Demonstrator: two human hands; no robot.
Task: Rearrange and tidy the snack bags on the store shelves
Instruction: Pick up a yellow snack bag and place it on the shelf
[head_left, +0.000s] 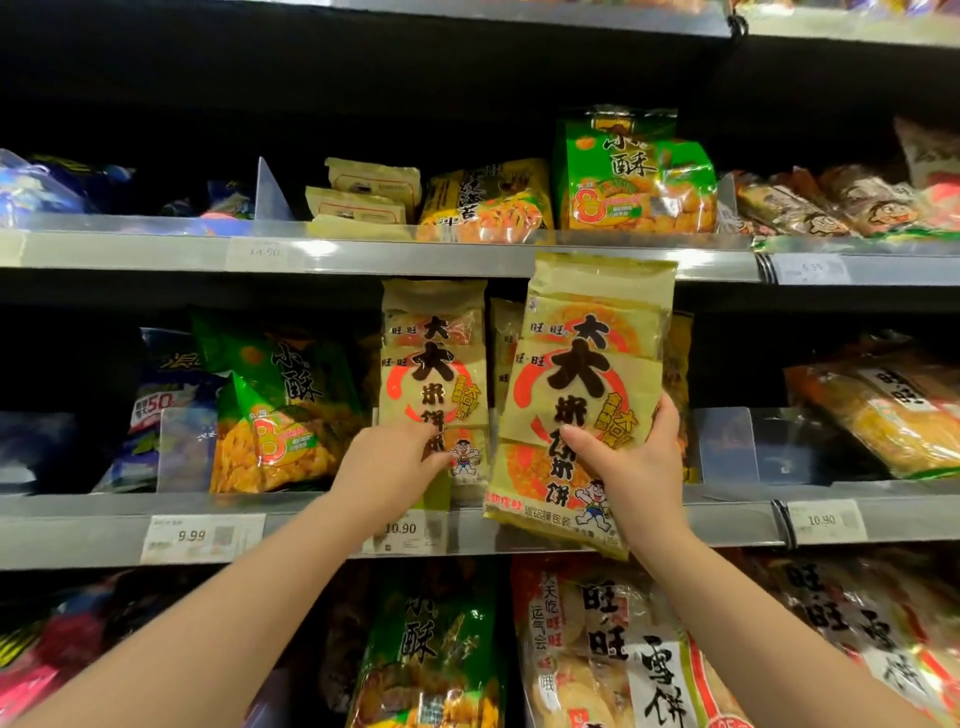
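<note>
My right hand (631, 462) grips a tan rice-cracker bag (582, 374) with a red ring and black characters, holding it upright in front of the middle shelf's edge. My left hand (395, 462) rests on the lower part of a matching tan bag (434, 364) that stands on the middle shelf (78, 530), fingers curled on its front. More bags of the same kind stand behind, partly hidden between the two.
A green snack bag (280, 410) leans left of my left hand, with blue bags further left. The upper shelf (415, 254) holds tan, yellow and green bags (634, 171). Orange bags (883, 410) lie at right behind a clear divider (724, 441). Bags fill the lowest shelf.
</note>
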